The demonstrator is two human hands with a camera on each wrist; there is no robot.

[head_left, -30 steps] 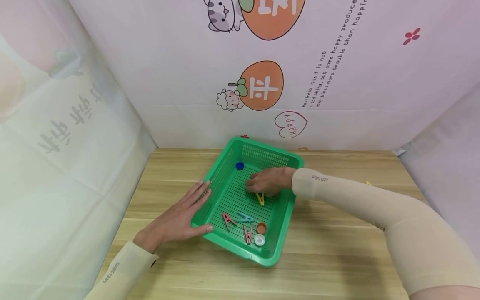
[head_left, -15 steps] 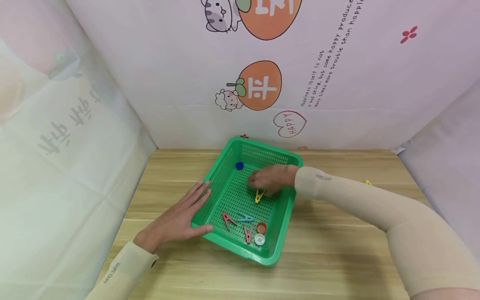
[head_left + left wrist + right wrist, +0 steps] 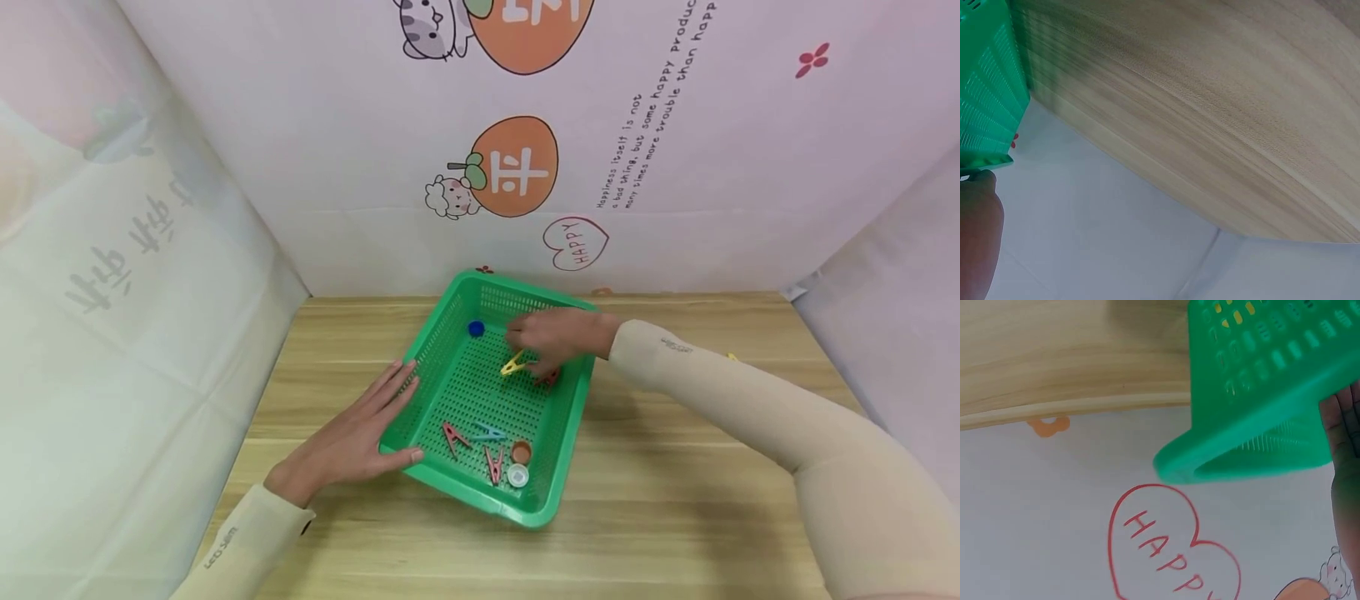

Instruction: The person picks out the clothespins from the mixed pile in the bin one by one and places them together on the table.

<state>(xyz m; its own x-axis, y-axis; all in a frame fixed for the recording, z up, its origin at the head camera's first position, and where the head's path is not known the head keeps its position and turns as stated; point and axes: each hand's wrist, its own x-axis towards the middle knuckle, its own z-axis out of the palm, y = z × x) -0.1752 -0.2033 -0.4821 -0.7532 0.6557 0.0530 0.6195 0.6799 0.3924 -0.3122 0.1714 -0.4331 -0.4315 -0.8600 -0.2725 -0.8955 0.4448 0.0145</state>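
A green plastic basket with perforated walls stands on the wooden table. My left hand rests on its left rim, fingers straight and spread. Over the basket floor, toward the back right, my right hand pinches a yellow clothespin; its fingertips are partly hidden. A red clothespin lies just under that hand, partly covered. Nearer the front of the basket are two more red clothespins, a light blue clothespin, a brown bottle cap and a white cap.
In the basket's far left corner sits a blue cap. A small yellow item lies on the table, mostly behind the right sleeve. Printed cloth walls close off the back and both sides.
My right hand has shifted back and to the right, and the yellow clothespin has moved with it, turning. The red clothespin beneath has come into sight. My left hand stays on the rim.
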